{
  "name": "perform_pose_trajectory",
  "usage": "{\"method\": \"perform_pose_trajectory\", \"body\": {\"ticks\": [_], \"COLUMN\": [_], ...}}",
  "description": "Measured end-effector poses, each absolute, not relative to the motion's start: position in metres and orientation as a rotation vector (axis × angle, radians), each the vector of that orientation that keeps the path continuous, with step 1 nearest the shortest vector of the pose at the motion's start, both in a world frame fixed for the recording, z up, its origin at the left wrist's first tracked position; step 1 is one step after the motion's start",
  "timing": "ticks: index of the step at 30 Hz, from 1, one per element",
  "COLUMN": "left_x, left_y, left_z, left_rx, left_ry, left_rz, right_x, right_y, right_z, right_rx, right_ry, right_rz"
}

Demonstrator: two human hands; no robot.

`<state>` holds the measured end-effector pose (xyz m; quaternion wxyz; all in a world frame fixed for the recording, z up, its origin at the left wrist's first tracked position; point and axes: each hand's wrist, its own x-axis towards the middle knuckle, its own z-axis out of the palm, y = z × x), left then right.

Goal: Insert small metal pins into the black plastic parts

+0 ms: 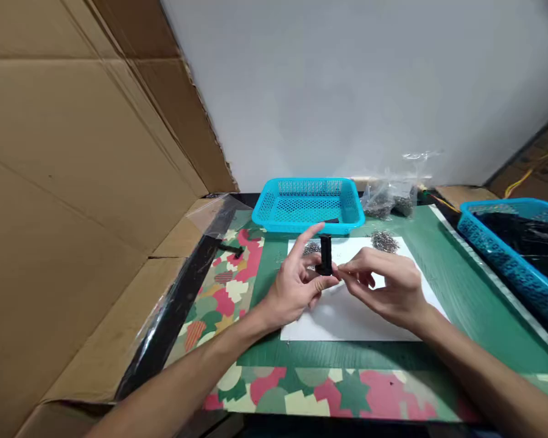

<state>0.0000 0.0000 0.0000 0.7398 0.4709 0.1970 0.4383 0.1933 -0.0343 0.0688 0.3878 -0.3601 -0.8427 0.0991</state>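
Left hand (295, 286) grips the upright black part (326, 252), well in from the tabletop's (456, 292) near edge. Right hand (390, 280) pinches just beside its base, contents unclear.

From my remote station I read the white sheet (347, 322) as smooth paper, with shiny metal bits (384, 241) heaped at its far right corner and a dark, plastic-looking part (326, 252) above it. Beyond the sheet I see a perforated blue plastic basket (292, 228) and glossy clear plastic bags (388, 198); well to its left, matt brown cardboard (73, 152).
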Motion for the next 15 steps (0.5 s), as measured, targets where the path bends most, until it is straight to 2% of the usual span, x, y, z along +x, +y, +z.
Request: {"method": "perform_pose_trajectory", "body": {"ticks": [7,15], "left_x": [-0.0003,-0.0005], "left_y": [0.0000,0.0009], "left_z": [-0.0066,-0.0087], "left_rx": [1.149,1.269], "left_ry": [0.479,0.388], "left_rz": [0.936,0.982], "right_x": [0.1951,0.1966], "right_y": [-0.0352,-0.0347], "right_z": [0.0700,0.0710], "right_rx": [-0.893,-0.930], "right_ry": [-2.275,-2.274], "right_rz": [0.179,0.373]}}
